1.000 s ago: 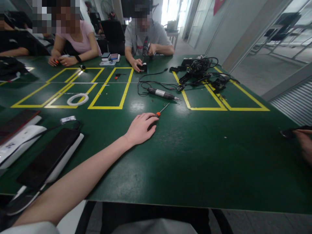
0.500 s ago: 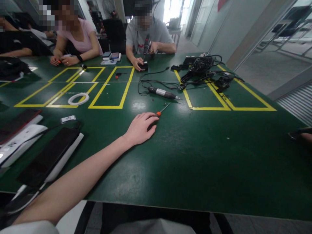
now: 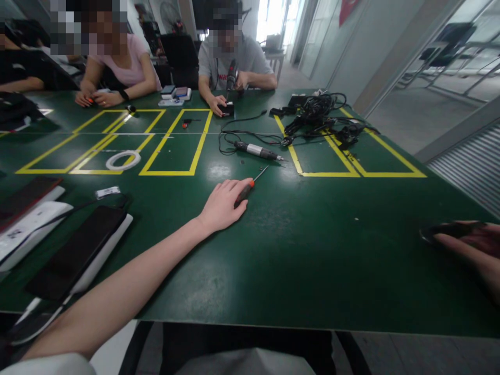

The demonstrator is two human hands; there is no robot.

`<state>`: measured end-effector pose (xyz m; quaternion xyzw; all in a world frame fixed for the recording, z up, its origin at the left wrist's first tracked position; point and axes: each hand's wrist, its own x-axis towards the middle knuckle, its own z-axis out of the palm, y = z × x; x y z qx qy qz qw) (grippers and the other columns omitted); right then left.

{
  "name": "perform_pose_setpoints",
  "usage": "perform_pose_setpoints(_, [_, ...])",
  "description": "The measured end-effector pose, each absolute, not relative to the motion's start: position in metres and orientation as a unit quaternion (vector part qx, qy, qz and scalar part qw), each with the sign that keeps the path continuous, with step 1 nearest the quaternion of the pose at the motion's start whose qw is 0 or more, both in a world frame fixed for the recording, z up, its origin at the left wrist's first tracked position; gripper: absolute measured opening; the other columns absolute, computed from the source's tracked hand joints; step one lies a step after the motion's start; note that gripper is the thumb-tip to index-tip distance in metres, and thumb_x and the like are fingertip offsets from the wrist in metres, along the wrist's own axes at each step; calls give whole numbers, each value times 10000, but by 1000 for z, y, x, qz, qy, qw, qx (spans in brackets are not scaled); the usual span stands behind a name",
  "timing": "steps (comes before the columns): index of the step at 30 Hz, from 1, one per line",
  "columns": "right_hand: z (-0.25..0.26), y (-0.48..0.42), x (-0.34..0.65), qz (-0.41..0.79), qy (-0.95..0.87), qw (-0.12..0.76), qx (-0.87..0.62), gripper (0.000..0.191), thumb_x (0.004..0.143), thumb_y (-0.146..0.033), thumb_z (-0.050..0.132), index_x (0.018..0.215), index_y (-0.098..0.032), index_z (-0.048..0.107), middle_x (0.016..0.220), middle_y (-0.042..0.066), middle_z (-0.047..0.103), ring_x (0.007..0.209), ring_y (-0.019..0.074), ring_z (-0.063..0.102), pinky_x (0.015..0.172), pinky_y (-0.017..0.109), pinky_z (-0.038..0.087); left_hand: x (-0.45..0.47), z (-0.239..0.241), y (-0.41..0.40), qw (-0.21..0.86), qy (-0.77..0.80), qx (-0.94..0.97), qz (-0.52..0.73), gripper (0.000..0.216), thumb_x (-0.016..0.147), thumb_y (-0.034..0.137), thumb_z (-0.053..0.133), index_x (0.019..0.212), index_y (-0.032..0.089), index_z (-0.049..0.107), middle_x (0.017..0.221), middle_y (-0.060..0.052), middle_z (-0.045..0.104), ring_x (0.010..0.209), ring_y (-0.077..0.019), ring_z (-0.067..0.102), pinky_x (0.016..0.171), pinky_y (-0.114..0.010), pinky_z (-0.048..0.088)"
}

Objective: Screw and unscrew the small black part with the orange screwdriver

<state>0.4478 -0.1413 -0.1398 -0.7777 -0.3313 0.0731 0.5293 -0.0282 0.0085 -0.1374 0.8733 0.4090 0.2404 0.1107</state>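
Observation:
My left hand [image 3: 223, 205] rests on the green table, its fingers and thumb around the dark handle of a screwdriver [image 3: 245, 192] with an orange collar. The screwdriver's thin shaft points away and to the right. Just beyond its tip lies a pen-shaped electric screwdriver [image 3: 258, 150], black and silver, with its cord attached. At the right edge, partly out of frame, my right hand [image 3: 474, 247] grips a dark, rounded object [image 3: 437, 229] above the table. Blur and the hand's position keep me from making out what that object is.
To the left lie a black phone [image 3: 78, 250] on a white power bank and another device [image 3: 35, 229]. A white ring [image 3: 123, 160] sits among yellow tape outlines. Tangled black cables [image 3: 316, 114] lie back right. Across the table, a person [image 3: 234, 62] holds a power drill [image 3: 232, 75].
My right hand has come further into view from the right with the dark object. My left hand stays around the screwdriver. The view has shifted slightly.

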Motion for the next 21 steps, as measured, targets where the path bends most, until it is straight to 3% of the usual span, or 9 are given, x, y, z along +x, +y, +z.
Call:
perform_pose_setpoints(2, [-130,-147,402,135,-346,511,-775,590,211,-588,996,688,-379,717,879,205,734,989,499,724,592,578,612,-28,-139,10,136,409,864,261,526,934,200,563,1459,183,544,1287,-119,685,1208,-276,618,1078,-486,506])
perform_pose_setpoints(6, [-124,-139,316,278,-497,484,-664,460,576,-532,956,923,-307,757,982,110,789,934,382,783,812,558,703,-27,-140,14,204,407,837,303,494,870,160,612,1364,173,626,1239,-103,727,1147,-249,664,1067,-447,522])
perform_pose_setpoints(10, [-128,-101,249,354,-606,458,-546,593,713,-449,900,1227,-252,679,1051,94,766,978,302,783,883,489,696,-25,-138,20,339,449,750,348,375,884,215,643,1249,162,707,1082,-99,796,893,-214,727,920,-413,574])
perform_pose_setpoints(13, [-131,-73,215,406,-656,422,-476,641,765,-429,860,1331,-249,618,1071,88,754,1034,290,767,894,472,684,-25,-136,25,458,465,642,401,304,883,213,668,1170,137,732,994,-97,808,886,-201,739,904,-376,572])
perform_pose_setpoints(15, [-134,-62,205,422,-674,409,-448,709,786,-445,847,1412,-263,568,1138,94,739,1070,286,755,946,493,660,-26,-135,27,502,460,581,446,270,868,203,699,1125,134,744,986,-90,807,897,-184,739,912,-351,570])
perform_pose_setpoints(19, [-132,-51,214,383,-684,445,-432,1091,721,-518,908,1615,-383,297,1485,128,571,1168,304,721,1029,536,611,-27,-133,26,560,440,511,481,306,860,230,754,1155,149,748,953,-71,797,854,-149,720,901,-329,574])
perform_pose_setpoints(21, [-121,-45,223,282,-707,482,-433,1020,797,-522,854,1627,-396,275,1516,128,538,1209,320,695,1023,546,606,-23,-130,25,587,428,491,481,338,872,246,758,1194,144,733,980,-81,793,828,-133,711,897,-329,574])
